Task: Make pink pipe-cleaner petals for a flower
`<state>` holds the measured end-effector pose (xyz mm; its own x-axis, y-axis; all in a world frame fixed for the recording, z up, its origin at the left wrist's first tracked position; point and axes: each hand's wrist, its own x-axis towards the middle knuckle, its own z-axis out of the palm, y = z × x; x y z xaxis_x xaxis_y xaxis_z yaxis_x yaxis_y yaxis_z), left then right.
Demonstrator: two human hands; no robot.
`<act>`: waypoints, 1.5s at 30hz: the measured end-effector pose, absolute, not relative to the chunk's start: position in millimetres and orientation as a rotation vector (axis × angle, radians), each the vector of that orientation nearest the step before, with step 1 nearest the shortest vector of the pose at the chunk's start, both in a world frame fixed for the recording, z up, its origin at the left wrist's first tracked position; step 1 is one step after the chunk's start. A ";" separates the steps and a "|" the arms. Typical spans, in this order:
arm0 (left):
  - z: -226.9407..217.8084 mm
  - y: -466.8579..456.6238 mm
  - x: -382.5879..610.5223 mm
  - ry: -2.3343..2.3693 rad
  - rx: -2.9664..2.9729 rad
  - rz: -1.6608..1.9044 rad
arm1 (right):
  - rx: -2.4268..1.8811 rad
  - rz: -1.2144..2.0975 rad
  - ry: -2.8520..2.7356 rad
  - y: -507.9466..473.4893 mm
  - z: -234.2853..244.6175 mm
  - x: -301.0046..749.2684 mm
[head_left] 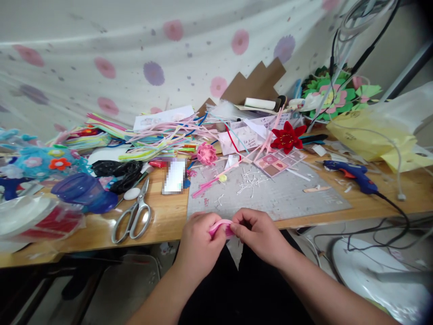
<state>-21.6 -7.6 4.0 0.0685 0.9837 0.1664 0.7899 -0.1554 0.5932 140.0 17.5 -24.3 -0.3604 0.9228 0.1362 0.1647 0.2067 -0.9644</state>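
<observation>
Most of the pink strip (219,225) is hiding behind the fingers, so only a short curved loop is showing between the two hands, and its full length cannot be told. A small rectangle on the table (162,225) is sitting under a blurred patch (174,176), and what it is cannot be made out. The heap of coloured craft sticks (158,137) at the back is too tangled to count. The white round object (372,275) at the lower right is being cut off by the edge of the view.

One pair of scissors (133,216) is lying on the wood left of the hands, one blue glue gun (353,174) is lying to the right, and one red flower (287,136) and one pink flower (206,153) are sitting beyond the grey mat (270,194).

The left hand (199,239) is closing its fingertips on the left end of the loop, and the right hand (259,234) is pinching the right end between thumb and forefinger. The strip is arching up between the two pinches, just in front of the near edge of the table and the mat, above the person's lap.
</observation>
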 end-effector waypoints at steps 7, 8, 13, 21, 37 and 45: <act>3.8 -8.8 -24.0 1.569 1.528 0.854 | -0.654 0.766 -1.876 17.0 -25.7 158.6; 2.1 -9.2 -22.9 1.529 1.477 0.870 | -0.618 0.730 -1.883 17.0 -25.4 160.1; -3.8 -12.3 -18.6 1.339 1.252 0.797 | -0.551 0.721 -1.931 19.7 -21.3 166.6; 0.5 -14.1 -15.9 0.970 1.099 0.739 | -0.522 0.936 -1.958 20.2 -12.4 174.3; 5.4 -18.0 -9.8 0.952 0.976 0.790 | -0.485 1.278 -1.898 28.0 0.9 178.2; 9.1 -16.9 -8.2 0.941 0.916 0.763 | -0.416 1.248 -1.954 28.4 0.5 175.4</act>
<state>-8.2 -16.9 9.1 0.3966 0.8560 -0.3317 -0.1475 0.4161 0.8973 175.4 28.4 0.5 -0.6535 0.6248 0.4273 -0.1250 0.4677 -0.8750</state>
